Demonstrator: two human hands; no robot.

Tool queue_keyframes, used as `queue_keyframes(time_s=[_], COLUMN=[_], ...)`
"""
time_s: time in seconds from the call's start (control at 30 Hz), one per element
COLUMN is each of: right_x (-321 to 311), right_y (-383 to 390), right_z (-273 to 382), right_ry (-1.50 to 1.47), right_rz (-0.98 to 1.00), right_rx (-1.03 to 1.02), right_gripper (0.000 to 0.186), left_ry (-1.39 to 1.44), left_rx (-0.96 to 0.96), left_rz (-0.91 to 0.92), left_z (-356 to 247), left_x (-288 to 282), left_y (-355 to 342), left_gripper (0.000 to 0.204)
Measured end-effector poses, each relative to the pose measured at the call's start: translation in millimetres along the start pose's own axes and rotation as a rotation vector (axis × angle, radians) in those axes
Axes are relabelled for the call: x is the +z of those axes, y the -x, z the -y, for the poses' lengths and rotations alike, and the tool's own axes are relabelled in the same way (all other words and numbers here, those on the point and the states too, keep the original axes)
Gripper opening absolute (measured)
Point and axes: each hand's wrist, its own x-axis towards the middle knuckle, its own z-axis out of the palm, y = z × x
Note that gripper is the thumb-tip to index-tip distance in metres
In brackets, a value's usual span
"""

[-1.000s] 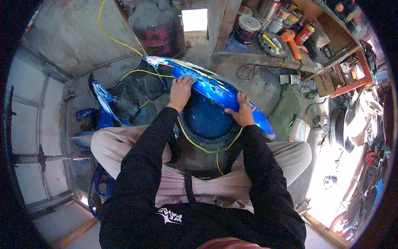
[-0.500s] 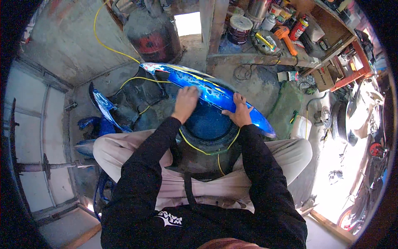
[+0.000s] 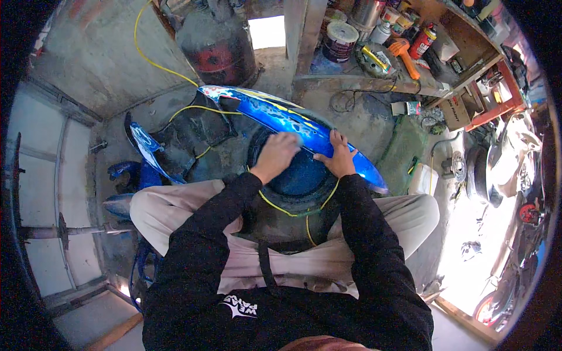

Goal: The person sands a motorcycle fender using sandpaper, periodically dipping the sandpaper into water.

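A long, curved blue body panel (image 3: 263, 117) with yellow and white patches of worn paint lies slantwise in front of me, above a round blue basin (image 3: 298, 178) with a dark rim. My left hand (image 3: 278, 157) is at the panel's near edge, fingers bent and pressed together. A pale bluish edge shows at its fingertips, too blurred to name. My right hand (image 3: 338, 157) grips the panel further right, fingers over its top and thumb at the near edge. A yellow hose (image 3: 275, 206) runs around the basin's near side.
Another blue-and-white panel (image 3: 145, 143) and blue parts (image 3: 126, 171) lie at my left. A rusty tank (image 3: 218, 52) stands at the back. The wooden shelf (image 3: 374, 85) holds cans, an orange heat gun (image 3: 404, 58) and a cable. Green cloth (image 3: 401, 152) lies at right.
My left hand has slid right and toward me along the panel, from its painted face to its near edge by the right hand. The right hand and panel have hardly moved.
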Motion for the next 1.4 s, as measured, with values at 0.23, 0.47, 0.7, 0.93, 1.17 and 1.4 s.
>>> queue_keyframes(time_s=[0.23, 0.47, 0.7, 0.93, 1.17, 1.4], right_x=[2.8, 1.0, 1.1, 1.4, 1.6, 0.9], right_y=[1.6, -0.3, -0.8, -1.1, -0.5, -2.2], right_z=[-2.2, -0.5, -0.9, -0.2, -0.2, 0.1], right_ry=[-0.015, 0.0, -0.022, -0.021, -0.031, -0.02], right_rz=[-0.033, -0.006, -0.037, -0.023, -0.017, -0.016], right_rx=[-0.01, 0.014, 0.014, 0.017, 0.021, 0.013], right_gripper=[0.111, 0.11, 0.11, 0.11, 0.11, 0.111], left_ry=[-0.198, -0.086, -0.005, 0.149, 0.067, 0.213], left_rx=[-0.436, -0.054, -0.393, -0.048, -0.496, -0.181], left_rz=[-0.062, -0.025, -0.157, -0.04, -0.281, 0.018], left_z=[13.3, 1.2, 19.9, -10.4, 28.6, -32.0], left_x=[-5.9, 1.2, -5.1, 0.4, -3.0, 18.9], left_y=[-5.3, 0.3, -6.8, -15.7, -19.2, -13.8], left_gripper=[0.021, 0.021, 0.028, 0.028, 0.03, 0.034])
